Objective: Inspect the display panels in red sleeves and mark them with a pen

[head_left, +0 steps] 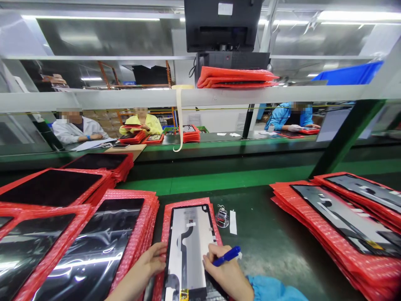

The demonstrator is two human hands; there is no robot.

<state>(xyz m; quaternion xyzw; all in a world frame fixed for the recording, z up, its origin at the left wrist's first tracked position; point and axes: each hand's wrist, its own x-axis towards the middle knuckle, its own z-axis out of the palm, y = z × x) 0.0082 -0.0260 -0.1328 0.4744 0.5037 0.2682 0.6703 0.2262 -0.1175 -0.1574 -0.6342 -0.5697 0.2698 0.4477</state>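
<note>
Two hands in play, and one blue pen: your right hand has it clamped between the fingers, over the right side of the screen, blue end leaning up and right, the tip hidden behind your fingers. Your left hand is at the screen's left edge, fingers loosely bent; whether they pinch anything, I cannot tell.

On to the count! One screen straight before you, on red bubble wrap on the dark table. Left of you, four wrapped stacks in plain sight and a corner of a fifth at the very edge; right of you, two more stacks. One white strip and one small clear item lie just beyond the screen's upper right. Across the way, three people: one in white, one in yellow, one in blue. Overhead, one monitor.

And what a look at that screen: back side up, silvery-grey, framed in black, a dark ribbon curving down its middle, a small white label near the top, a yellow patch low down, its bottom end running out of view.
</note>
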